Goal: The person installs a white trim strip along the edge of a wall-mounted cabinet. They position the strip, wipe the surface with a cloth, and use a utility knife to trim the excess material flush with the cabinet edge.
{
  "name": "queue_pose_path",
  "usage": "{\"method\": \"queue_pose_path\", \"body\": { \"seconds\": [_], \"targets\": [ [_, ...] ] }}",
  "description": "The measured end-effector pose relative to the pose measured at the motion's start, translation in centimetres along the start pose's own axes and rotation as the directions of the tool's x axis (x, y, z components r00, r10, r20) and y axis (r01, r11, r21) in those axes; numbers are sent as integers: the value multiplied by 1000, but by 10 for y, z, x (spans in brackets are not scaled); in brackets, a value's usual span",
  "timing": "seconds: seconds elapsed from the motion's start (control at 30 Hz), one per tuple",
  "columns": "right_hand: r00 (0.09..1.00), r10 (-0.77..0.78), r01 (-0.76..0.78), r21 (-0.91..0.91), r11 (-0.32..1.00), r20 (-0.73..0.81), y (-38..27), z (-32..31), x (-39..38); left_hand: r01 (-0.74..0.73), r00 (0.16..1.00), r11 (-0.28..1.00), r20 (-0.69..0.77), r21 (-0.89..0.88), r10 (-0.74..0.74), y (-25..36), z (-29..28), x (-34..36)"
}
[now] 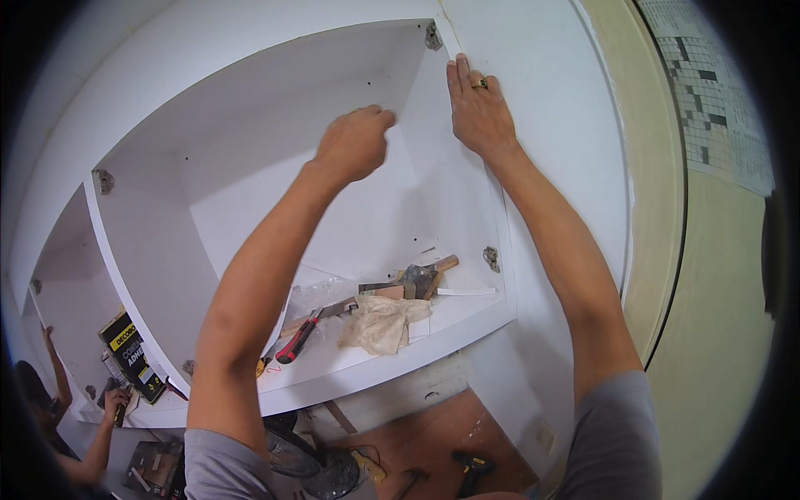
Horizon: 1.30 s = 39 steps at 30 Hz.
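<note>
Both my arms reach up to a white open-fronted cabinet. My left hand is raised before the cabinet's interior, its fingers curled closed; whatever they hold, if anything, is hidden. At the upper right, my right hand lies with fingers stretched along the cabinet's front side edge, close below a metal hinge. A ring shows on one finger. Beneath my hands, a crumpled beige cloth rests on the cabinet floor. Beside it is a red-and-black utility knife.
Wood scraps lie behind the cloth. A black-and-yellow can stands in the left compartment, where another person's hand holds a tool. A drill lies on a brown board below. Another hinge sits lower right.
</note>
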State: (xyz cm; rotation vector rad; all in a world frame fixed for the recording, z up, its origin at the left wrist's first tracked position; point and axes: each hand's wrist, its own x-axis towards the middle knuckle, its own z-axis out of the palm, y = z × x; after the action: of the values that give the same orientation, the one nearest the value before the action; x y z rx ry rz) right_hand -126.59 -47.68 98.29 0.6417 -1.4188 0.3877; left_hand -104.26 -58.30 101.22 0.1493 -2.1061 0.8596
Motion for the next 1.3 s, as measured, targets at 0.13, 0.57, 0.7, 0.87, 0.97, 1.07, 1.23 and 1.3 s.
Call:
{"method": "queue_pose_path", "body": {
  "seconds": [0.13,0.57,0.7,0.87,0.97,1.07,1.23,1.3],
  "targets": [
    [1000,-5,5,6,1000,-18,1,0,1,0,998,996,69,85,-5,-43,-15,-30],
    [999,-21,21,-21,1000,31,-5,14,-13,43,993,996,107,73,-51,-93,-79,-94],
    [1000,-11,11,-24,1000,-13,3,5,0,83,981,993,168,89,-97,-99,-107,-101],
    [1000,-2,3,-35,999,29,0,8,1,95,966,993,234,72,-109,-114,-101,-127],
    [998,27,-27,-4,1000,54,-2,2,2,121,965,990,226,74,-135,-120,-105,-139],
    [996,58,-61,57,996,61,-4,-6,0,165,949,984,259,71,-178,-124,-119,-148],
    [995,74,-75,12,997,62,-10,-17,-29,164,960,984,217,66,-175,-133,-133,-169],
    [995,68,-68,-4,998,77,-14,-22,-35,173,965,983,188,52,-180,-135,-144,-175]
  ]
}}
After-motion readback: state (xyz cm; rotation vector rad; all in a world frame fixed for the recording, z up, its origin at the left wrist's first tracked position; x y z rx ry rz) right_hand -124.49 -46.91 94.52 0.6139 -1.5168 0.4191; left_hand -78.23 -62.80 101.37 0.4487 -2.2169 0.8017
